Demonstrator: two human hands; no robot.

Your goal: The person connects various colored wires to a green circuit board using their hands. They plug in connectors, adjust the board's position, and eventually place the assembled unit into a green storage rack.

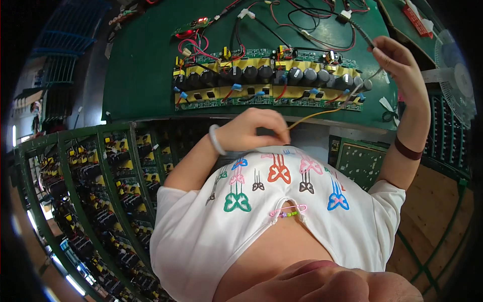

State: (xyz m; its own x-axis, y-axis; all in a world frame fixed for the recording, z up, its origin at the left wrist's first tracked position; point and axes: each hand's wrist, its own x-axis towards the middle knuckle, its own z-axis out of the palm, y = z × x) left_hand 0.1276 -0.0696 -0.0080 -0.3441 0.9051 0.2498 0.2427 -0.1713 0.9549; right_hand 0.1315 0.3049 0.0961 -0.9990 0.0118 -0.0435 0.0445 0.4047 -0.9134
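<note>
My left hand, with a white band at its wrist, is closed at the table's front edge. Its fingertips pinch the end of a thin yellow wire. That wire runs right and joins a grey cable leading toward my right hand. Raised at the right, my right hand is closed around a dark sleeved cable that comes from a white connector. Between and beyond my hands lies a long row of circuit boards with black capacitors, yellow parts and blue-tipped leads.
A green mat covers the table. A small board with a red lit display and tangled wires lie at the back. A clear-bladed fan stands at right. Green racks full of boards fill the left.
</note>
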